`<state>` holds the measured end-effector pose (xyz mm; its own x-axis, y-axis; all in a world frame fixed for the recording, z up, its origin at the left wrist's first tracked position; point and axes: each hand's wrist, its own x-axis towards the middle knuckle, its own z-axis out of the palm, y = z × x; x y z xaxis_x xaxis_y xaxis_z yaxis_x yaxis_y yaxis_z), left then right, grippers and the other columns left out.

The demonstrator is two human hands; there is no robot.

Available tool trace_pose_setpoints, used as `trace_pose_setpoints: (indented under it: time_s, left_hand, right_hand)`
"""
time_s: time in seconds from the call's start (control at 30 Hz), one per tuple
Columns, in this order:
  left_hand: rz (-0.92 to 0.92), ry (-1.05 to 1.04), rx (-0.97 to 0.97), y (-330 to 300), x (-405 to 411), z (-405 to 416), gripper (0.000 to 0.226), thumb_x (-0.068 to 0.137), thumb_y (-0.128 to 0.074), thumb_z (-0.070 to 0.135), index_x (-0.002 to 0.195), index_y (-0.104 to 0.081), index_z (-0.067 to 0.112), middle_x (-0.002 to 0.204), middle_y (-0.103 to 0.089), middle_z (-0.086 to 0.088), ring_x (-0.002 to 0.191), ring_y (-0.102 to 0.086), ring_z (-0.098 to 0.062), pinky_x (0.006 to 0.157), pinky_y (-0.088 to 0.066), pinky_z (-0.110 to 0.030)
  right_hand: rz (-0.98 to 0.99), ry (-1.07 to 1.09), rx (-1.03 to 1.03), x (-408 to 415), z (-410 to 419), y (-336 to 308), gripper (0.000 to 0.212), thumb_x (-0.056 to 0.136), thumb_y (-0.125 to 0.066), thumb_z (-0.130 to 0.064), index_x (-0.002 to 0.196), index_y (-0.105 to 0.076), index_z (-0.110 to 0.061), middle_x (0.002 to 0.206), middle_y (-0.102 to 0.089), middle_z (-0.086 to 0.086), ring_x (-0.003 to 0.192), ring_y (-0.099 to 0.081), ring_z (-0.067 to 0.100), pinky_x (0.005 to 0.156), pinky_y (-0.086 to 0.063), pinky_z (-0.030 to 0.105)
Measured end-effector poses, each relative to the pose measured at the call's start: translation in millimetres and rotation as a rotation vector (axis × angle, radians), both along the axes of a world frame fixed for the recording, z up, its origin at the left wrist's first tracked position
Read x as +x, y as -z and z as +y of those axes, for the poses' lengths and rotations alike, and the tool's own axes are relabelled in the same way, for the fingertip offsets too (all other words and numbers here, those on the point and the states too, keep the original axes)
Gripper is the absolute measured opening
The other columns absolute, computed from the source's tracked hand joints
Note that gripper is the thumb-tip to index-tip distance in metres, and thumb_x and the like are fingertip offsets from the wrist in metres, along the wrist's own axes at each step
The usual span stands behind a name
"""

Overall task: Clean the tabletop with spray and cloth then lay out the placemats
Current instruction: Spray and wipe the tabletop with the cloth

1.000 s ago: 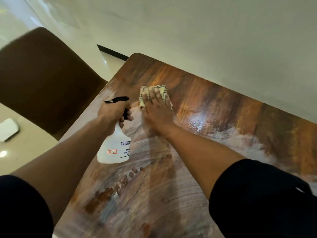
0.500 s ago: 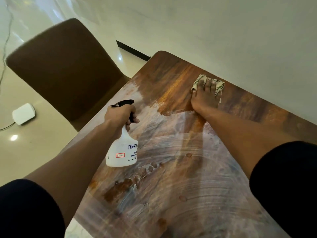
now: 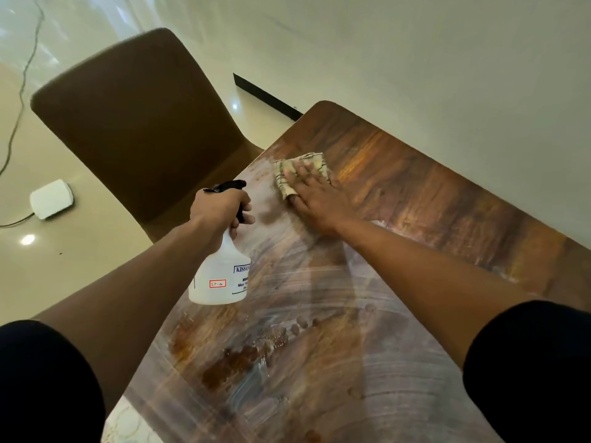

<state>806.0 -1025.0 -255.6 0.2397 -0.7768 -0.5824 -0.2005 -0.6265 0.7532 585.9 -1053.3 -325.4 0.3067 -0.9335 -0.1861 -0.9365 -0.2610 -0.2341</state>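
light: soft, even | glare: floor [image 3: 27,239] spot | blur: cloth [image 3: 300,174] | edges: wide-angle bend

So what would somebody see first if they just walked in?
Probably the right hand pressing a cloth flat near the far left corner of the streaky wet table. Next, the left hand holding a white spray bottle over the table's left edge, with a brown chair behind it.

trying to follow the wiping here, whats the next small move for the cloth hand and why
Probably sweep the cloth under the right hand back toward the near side, over the streaky wet film on the tabletop. The far part looks dry, and the left hand holds the spray bottle clear.
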Motion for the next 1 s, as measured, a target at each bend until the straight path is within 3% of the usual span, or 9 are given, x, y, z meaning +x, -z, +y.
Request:
trace_pose_setpoints:
  time_s: [0.07,0.17,0.3,0.47,0.67,0.73,0.8,0.9,1.0]
  left_hand:
    - [0.006,0.006,-0.012,2.0,-0.2,-2.6,0.015,0.096,-0.068,0.010,0.096,-0.073,-0.004,0.084,-0.074,-0.026,0.035,-0.055,-0.009,0.042,-0.041,-0.025]
    - [0.022,0.023,-0.008,4.2,1.1,-6.3,0.016,0.099,-0.067,0.010,0.100,-0.073,-0.005,0.085,-0.074,-0.022,0.033,-0.052,-0.006,0.039,-0.042,-0.022]
    - [0.045,0.023,0.014,4.2,11.0,-8.9,0.012,0.099,-0.066,0.011,0.099,-0.071,-0.001,0.086,-0.072,-0.018,0.034,-0.055,-0.007,0.037,-0.041,-0.019]
    - [0.043,0.001,0.020,-1.1,25.6,-13.2,0.010,0.099,-0.066,0.011,0.094,-0.068,0.002,0.090,-0.070,-0.018,0.034,-0.055,-0.006,0.039,-0.039,-0.019]
    - [0.046,-0.005,0.040,-3.5,37.9,-10.3,0.013,0.098,-0.066,0.011,0.088,-0.068,0.003,0.092,-0.069,-0.020,0.034,-0.055,-0.006,0.041,-0.038,-0.021]
    - [0.059,-0.016,0.037,-3.8,40.4,-7.7,0.010,0.098,-0.066,0.011,0.091,-0.068,0.003,0.088,-0.069,-0.016,0.036,-0.056,-0.006,0.039,-0.039,-0.019]
    - [0.080,-0.034,0.030,-3.6,43.0,-2.1,0.008,0.098,-0.066,0.010,0.094,-0.068,0.004,0.081,-0.066,-0.011,0.039,-0.059,-0.006,0.039,-0.040,-0.017]
    - [0.047,-0.045,0.019,-0.6,48.3,7.1,0.013,0.096,-0.067,0.011,0.084,-0.065,0.007,0.071,-0.060,-0.006,0.039,-0.057,-0.006,0.040,-0.041,-0.017]
    - [0.005,-0.052,0.018,0.1,52.0,16.2,0.015,0.092,-0.068,0.012,0.078,-0.062,0.008,0.070,-0.057,-0.006,0.035,-0.050,-0.006,0.042,-0.041,-0.019]
  right_hand:
    - [-0.002,0.179,0.003,-24.4,-21.4,0.4,0.061,0.112,-0.021,-0.048,0.167,0.002,-0.033,0.175,0.010,-0.002,0.161,0.010,0.021,0.129,-0.004,0.057]
    - [0.012,0.396,-0.001,-60.8,-51.8,1.5,0.063,0.112,-0.021,-0.050,0.167,0.004,-0.031,0.175,0.010,0.002,0.161,0.011,0.025,0.129,0.003,0.056]
    - [0.034,0.542,-0.010,-49.5,-66.8,7.9,0.064,0.111,-0.021,-0.050,0.168,0.001,-0.029,0.176,0.008,0.005,0.161,0.011,0.026,0.128,0.006,0.057]
    - [0.062,0.211,-0.050,29.6,-52.4,-0.4,0.064,0.111,-0.016,-0.050,0.167,0.005,-0.029,0.175,0.012,0.005,0.161,0.011,0.029,0.128,0.004,0.058]
    - [0.032,-0.235,-0.042,69.6,-35.5,0.3,0.061,0.112,-0.017,-0.050,0.167,0.004,-0.034,0.175,0.010,-0.005,0.161,0.011,0.015,0.128,0.006,0.049]
    - [0.034,-0.225,-0.030,53.2,-51.3,-2.8,0.061,0.112,-0.017,-0.050,0.166,0.006,-0.035,0.175,0.011,-0.006,0.161,0.012,0.015,0.129,0.005,0.050]
    - [0.034,-0.069,-0.012,36.5,-68.5,-6.4,0.061,0.112,-0.018,-0.048,0.167,0.006,-0.033,0.175,0.013,-0.003,0.161,0.012,0.019,0.129,0.002,0.055]
    - [0.020,0.156,0.005,28.9,-82.1,-6.8,0.063,0.113,-0.019,-0.047,0.167,0.005,-0.029,0.175,0.014,0.000,0.161,0.014,0.022,0.128,0.006,0.054]
    - [-0.007,0.230,0.012,40.6,-75.5,-4.6,0.063,0.112,-0.018,-0.047,0.167,0.004,-0.028,0.175,0.012,0.000,0.161,0.015,0.021,0.126,0.008,0.053]
